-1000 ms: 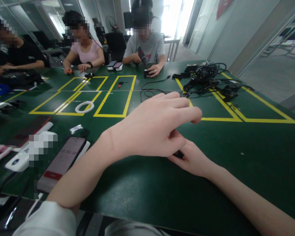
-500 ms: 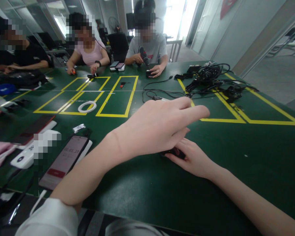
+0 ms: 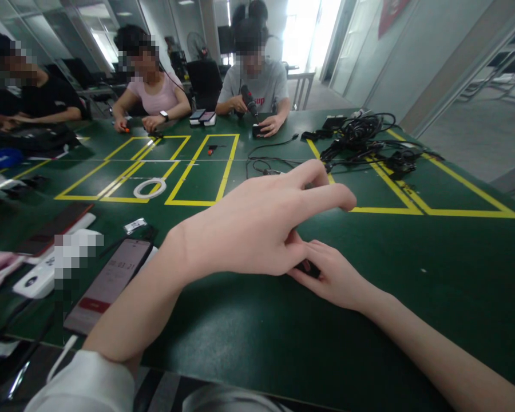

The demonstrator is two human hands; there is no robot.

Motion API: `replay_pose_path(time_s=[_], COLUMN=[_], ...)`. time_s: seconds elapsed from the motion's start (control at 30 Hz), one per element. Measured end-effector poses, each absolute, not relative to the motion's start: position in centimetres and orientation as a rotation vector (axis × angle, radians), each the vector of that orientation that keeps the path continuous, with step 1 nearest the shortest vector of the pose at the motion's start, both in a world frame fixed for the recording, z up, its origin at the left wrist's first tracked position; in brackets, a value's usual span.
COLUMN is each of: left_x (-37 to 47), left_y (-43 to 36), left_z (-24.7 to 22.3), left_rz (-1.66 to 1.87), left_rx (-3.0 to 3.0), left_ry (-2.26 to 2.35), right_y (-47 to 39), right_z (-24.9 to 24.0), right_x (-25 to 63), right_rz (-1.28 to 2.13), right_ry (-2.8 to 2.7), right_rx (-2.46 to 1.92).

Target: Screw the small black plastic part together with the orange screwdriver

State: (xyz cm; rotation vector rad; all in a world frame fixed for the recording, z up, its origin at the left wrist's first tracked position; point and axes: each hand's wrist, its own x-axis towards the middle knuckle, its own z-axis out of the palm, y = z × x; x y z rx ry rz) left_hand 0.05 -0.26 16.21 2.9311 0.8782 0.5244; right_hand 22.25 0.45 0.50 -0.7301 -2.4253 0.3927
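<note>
My left hand (image 3: 257, 226) reaches across from the left, back of the hand up. Its index and middle fingers are stretched forward and apart, and the thumb is lowered beside my right hand. No object shows in it, though the palm side is hidden. Close to it, my right hand (image 3: 332, 274) rests low at the green table, fingers and thumb closed around a small black object (image 3: 308, 268) with a reddish patch. Most of that object is covered by both hands, so its kind cannot be made out.
At left lie a phone (image 3: 111, 280) with a running timer and a white power bank (image 3: 36, 278). Beyond are a white ring (image 3: 150, 188), yellow tape outlines and tangled black cables (image 3: 360, 137). Across the table, a person holds a power drill (image 3: 249, 102); other people sit farther left.
My left hand has shifted slightly left, and its thumb has dropped away from the index finger toward my right hand. My right hand stays on the black object. The view has moved a little.
</note>
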Motion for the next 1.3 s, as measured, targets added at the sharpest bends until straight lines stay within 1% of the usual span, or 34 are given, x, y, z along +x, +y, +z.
replay_pose_path(time_s=[0.2,0.4,0.57,0.77,1.2,1.3], left_x=[0.10,0.17,0.36,0.48,0.40,0.33], left_y=[-0.12,-0.09,0.03,0.24,0.33,0.40], left_z=[16.12,16.11,15.82,15.64,15.59,15.62], left_rz=[0.551,0.549,0.588,0.635,0.600,0.580], left_rx=[2.907,2.904,2.907,2.939,2.959,2.952], left_ry=[0.971,0.863,0.929,0.889,0.963,0.908], right_y=[0.40,0.45,0.43,0.38,0.39,0.45], right_z=[0.66,0.55,0.49,0.52,0.57,0.46], right_x=[22.15,22.04,21.95,22.08,22.23,22.36], right_rz=[0.368,0.346,0.358,0.360,0.400,0.407], right_ry=[-2.409,-2.403,-2.394,-2.413,-2.441,-2.440], right_rx=[-0.728,-0.710,-0.708,-0.716,-0.772,-0.752])
